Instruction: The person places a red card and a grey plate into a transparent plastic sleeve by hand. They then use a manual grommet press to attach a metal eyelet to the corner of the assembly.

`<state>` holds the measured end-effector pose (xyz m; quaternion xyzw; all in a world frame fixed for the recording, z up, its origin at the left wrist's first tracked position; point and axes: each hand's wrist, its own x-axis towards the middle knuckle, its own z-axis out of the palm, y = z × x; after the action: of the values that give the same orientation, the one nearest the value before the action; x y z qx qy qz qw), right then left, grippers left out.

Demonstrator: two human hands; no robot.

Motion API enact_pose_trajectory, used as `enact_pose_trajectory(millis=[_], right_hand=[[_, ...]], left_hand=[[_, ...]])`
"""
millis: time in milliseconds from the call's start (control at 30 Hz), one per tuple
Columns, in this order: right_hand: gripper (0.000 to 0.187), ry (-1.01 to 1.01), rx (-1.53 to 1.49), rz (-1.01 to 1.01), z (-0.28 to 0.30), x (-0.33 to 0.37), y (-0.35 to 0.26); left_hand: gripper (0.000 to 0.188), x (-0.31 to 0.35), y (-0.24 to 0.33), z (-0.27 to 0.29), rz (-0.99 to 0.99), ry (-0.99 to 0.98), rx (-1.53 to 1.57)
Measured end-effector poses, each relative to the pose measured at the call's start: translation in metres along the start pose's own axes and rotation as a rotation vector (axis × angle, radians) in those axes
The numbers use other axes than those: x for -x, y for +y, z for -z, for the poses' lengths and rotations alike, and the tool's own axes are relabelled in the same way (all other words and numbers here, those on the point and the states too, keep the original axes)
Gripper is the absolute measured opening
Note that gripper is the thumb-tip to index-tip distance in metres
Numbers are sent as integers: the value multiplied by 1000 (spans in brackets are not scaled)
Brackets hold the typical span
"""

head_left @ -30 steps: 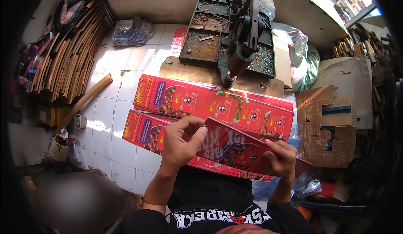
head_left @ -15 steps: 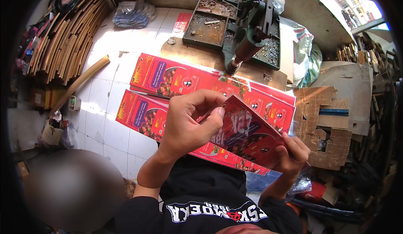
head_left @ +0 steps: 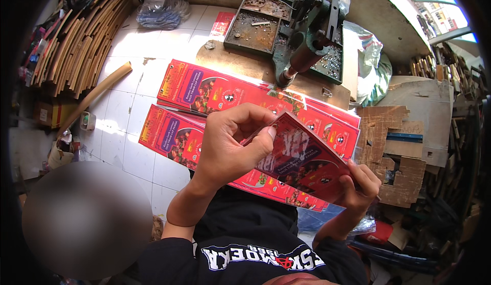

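Observation:
A glossy red printed sheet (head_left: 307, 170) with food pictures is held up at a tilt between both hands, in front of my chest. My left hand (head_left: 230, 149) pinches its upper left corner between thumb and curled fingers; a small gold-coloured ring shows by the thumb tip. Along the lower right edge, my right hand (head_left: 360, 185) grips it with bent fingers. Beneath my hands lie more red printed sheets in two overlapping rows: a far stack (head_left: 245, 88) and a near stack (head_left: 163, 134), the near one partly hidden by my left hand and the raised sheet.
Beyond the sheets stands a dark green hand press (head_left: 307, 55) on a board. Beside it are compartment trays (head_left: 253, 31) holding small metal bits. Cut cardboard (head_left: 388, 157) lies at right, cardboard strips (head_left: 82, 39) at far left. A cardboard tube (head_left: 99, 90) leans on the left.
The held sheet has tilted slightly, and the glare on its printed face has shifted. Both hands keep their grip in nearly the same place.

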<state>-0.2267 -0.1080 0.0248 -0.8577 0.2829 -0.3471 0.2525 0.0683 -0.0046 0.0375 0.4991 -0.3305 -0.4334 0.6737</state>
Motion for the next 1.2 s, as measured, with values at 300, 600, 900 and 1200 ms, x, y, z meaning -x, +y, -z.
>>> enact_pose_trajectory(millis=[300,600,900,1200], right_hand=[[41,-46,37,-26,-6,-5,-3],[42,-53,15,-61,-8,-6,-1],[41,-60,-3,-134,-13,-8,-4],[41,-111,12,-138,-15,-11,-6]], left_hand=[[10,3,-13,-2,-151,169,-219],[12,8,-32,36,-243,600,-117],[23,13,-40,97,-265,1066,-508],[13,13,-35,55,-241,444,-290]])
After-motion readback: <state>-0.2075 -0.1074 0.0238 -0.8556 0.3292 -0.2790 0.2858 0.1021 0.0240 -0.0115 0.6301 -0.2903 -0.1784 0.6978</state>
